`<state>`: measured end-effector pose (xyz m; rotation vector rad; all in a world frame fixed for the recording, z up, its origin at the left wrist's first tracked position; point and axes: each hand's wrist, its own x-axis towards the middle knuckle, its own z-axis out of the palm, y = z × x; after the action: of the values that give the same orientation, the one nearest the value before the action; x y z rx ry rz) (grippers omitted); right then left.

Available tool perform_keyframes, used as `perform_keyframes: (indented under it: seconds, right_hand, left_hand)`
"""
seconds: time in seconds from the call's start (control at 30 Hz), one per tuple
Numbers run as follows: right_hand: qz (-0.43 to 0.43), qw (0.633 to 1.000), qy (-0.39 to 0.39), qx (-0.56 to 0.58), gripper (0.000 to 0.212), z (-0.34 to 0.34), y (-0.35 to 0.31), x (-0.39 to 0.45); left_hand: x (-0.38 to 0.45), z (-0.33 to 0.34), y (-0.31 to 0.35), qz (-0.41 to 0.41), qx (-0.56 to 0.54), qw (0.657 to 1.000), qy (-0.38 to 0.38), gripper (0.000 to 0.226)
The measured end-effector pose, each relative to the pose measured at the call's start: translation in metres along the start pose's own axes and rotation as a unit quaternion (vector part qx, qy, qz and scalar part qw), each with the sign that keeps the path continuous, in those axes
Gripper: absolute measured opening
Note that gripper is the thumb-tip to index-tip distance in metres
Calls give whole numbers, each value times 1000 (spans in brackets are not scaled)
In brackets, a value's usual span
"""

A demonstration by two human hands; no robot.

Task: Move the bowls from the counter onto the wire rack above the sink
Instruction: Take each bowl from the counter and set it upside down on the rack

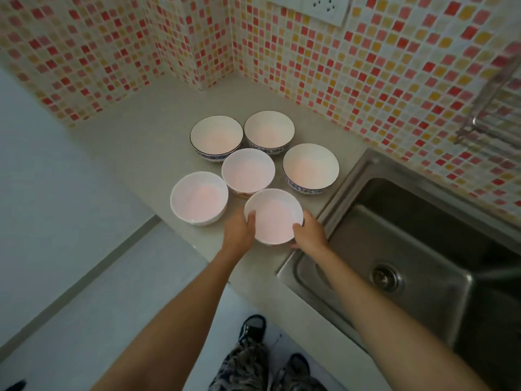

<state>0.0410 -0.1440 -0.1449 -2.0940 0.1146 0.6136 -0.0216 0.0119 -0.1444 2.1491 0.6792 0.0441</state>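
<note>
nearest bowl (273, 217) gripped between left hand (238, 231), right hand (308, 232)

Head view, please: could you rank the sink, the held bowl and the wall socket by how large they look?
1. sink, by far the largest.
2. held bowl, gripped by the left hand and right hand.
3. wall socket, cropped at the top, so its rank is unsure.

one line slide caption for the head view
Both hands, left hand and right hand, grip the nearest bowl of six beside the sink.
</note>
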Motion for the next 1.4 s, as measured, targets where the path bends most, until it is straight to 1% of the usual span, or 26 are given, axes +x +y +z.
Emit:
perform_keyframes:
  seconds: [0.1,0.23,0.33,0.5,0.6,0.67,0.7,0.77,0.83,0.9,1.0,1.07,1.13,1.2,1.27,1.33,1.4]
  right_hand:
    - [42,995,3,90,49,-1,-1,0]
    - [62,985,29,158,47,-16,8,-10]
    - [70,980,64,176,45,-35,24,-23]
    - [90,972,138,169,43,-66,56,-47]
    - [122,954,201,188,41,-88,78,-66]
    - [148,937,234,212,42,-104,93,-79]
    - [163,927,238,240,44,-111,100,-85]
    - [179,896,232,334,48,-125,115,-100]
    - [174,853,223,439,51,-136,129,-116]
    - [168,820,221,500,55,-146,143,-130]
    - [166,788,222,550,64,-159,161,-147]
    - [165,774,210,574,70,-166,172,-156]
    - [172,763,215,585,61,-173,184,-161]
    - [191,745,235,594,47,-180,199,-163]
    - [205,729,255,601,43,-185,211,-163]
    - [210,728,261,599,45,-189,218,-163]
    - [219,729,262,593,59,-192,223,-162]
  left_hand:
    - [0,7,7,-17,-46,999,0,35]
    - [2,19,22,2,-60,998,-14,33]
    - [1,34,36,35,-44,997,-60,32]
    - [-6,66,66,79,-36,986,-141,36]
    - [-24,94,86,99,-45,974,-197,36]
    - [-38,113,100,103,-58,967,-224,36]
    - [-46,121,107,107,-63,964,-237,35]
    - [-59,138,118,113,-72,955,-264,34]
    - [-72,154,126,121,-68,948,-287,34]
    - [-84,168,132,156,-46,939,-303,35]
    - [-96,183,138,214,-39,922,-320,34]
    - [-104,188,139,246,-42,911,-329,35]
    - [-110,190,134,272,-18,903,-332,36]
    - [-112,192,121,304,54,894,-326,37]
    - [-111,195,104,321,143,875,-332,42]
    - [-110,198,86,333,210,853,-343,46]
    - [-113,199,70,341,266,830,-353,49]
